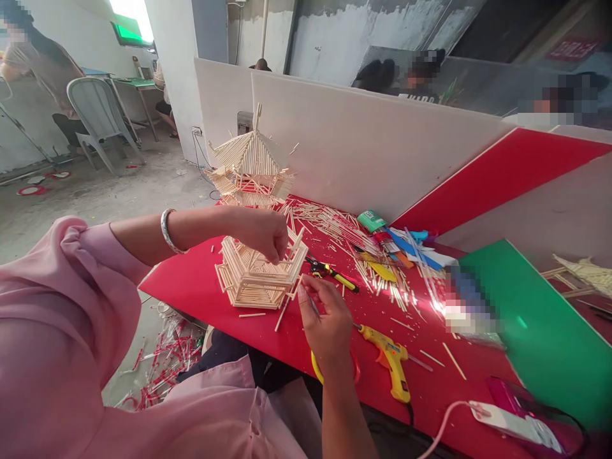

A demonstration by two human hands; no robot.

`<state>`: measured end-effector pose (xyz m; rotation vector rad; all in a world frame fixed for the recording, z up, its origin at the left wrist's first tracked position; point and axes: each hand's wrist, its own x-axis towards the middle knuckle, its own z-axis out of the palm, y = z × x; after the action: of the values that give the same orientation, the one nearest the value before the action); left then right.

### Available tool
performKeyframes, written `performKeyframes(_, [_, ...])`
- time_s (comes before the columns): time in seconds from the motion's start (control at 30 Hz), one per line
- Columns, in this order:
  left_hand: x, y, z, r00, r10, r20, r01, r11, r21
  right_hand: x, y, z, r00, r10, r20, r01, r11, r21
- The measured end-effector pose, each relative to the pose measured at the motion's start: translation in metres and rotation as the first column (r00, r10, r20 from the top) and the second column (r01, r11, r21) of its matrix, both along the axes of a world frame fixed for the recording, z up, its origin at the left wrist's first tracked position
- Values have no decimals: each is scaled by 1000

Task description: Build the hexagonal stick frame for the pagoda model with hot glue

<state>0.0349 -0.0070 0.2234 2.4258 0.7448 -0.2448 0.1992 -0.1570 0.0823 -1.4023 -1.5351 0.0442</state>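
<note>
A small structure of pale wooden sticks (261,287) stands on the red table (191,274). My left hand (268,234) reaches over its top from the left, fingers curled down near the upper sticks; whatever they may hold is hidden. At the structure's right side, my right hand (325,315) pinches a short stick (297,287) between thumb and fingertips, close to the corner. Two loose sticks lie on the table in front of the structure. Behind it rises a larger stick model with a pointed roof (253,153).
Yellow-handled pliers (335,274) lie right of the structure, with a yellow glue gun (389,360) nearer me. Loose sticks (329,223) cover the table's back. A green board (549,331) and white power strip (514,424) are at right. Other people sit beyond the partition (344,134).
</note>
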Motion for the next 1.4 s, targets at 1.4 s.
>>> performKeyframes(1.4, [-5, -6, 1, 995, 88, -55, -86, 996, 38, -27, 41, 0, 958, 75, -276, -83, 996, -16])
